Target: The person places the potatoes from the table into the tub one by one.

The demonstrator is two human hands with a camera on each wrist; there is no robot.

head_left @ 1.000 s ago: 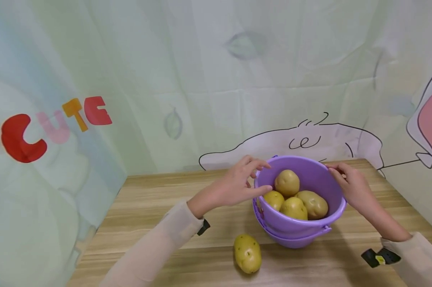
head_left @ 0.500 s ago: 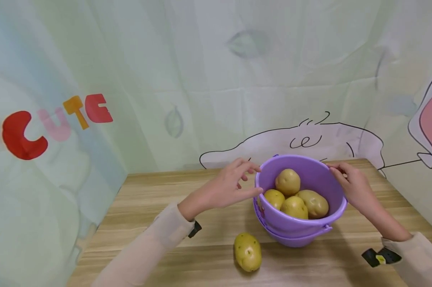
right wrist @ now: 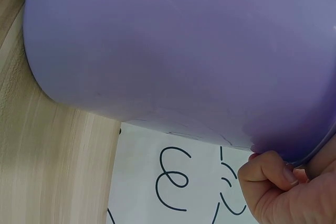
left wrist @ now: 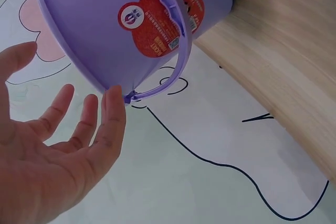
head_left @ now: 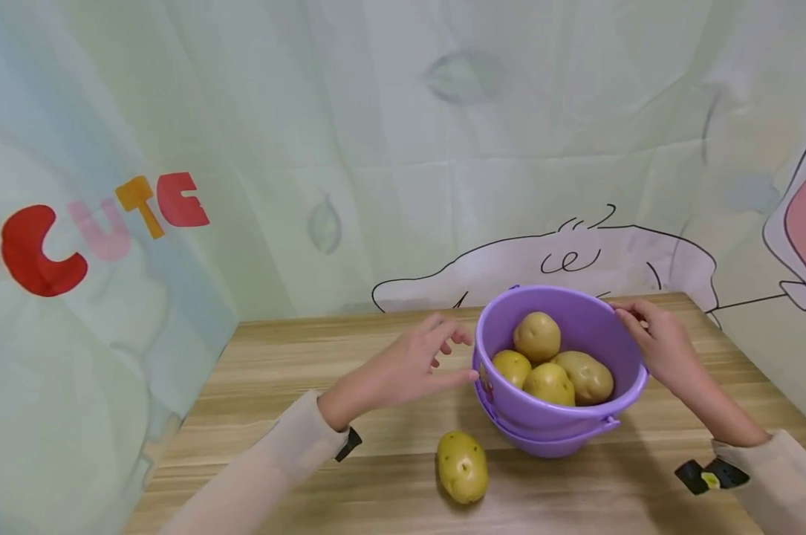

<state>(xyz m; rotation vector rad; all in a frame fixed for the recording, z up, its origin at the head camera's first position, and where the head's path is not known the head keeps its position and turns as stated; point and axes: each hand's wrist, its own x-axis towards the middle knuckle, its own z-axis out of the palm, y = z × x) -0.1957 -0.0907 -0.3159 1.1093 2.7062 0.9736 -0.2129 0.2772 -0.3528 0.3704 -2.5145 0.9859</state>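
Note:
A purple bucket (head_left: pixel 543 423) stands on the wooden table with several potatoes (head_left: pixel 550 384) inside. My right hand (head_left: pixel 663 345) pinches its rim at the right, fingers curled in the right wrist view. My left hand (head_left: pixel 409 364) is held in the air just left of the bucket, fingers spread and relaxed, nothing in it. In the left wrist view the left palm (left wrist: pixel 47 171) faces the bucket's side, which bears a red label (left wrist: pixel 157 24). The bucket's handle (left wrist: pixel 181 61) hangs down along that side. One more potato (head_left: pixel 462 467) lies on the table in front of the bucket.
The wooden table (head_left: pixel 255 416) reaches back to a pale printed curtain (head_left: pixel 389 148). Coloured letters and line drawings decorate the curtain. It also hangs along the left and right sides of the table.
My left hand has drawn back from over the bucket's rim, moving left and slightly down. The right hand keeps its place on the rim; bucket and potatoes stay put.

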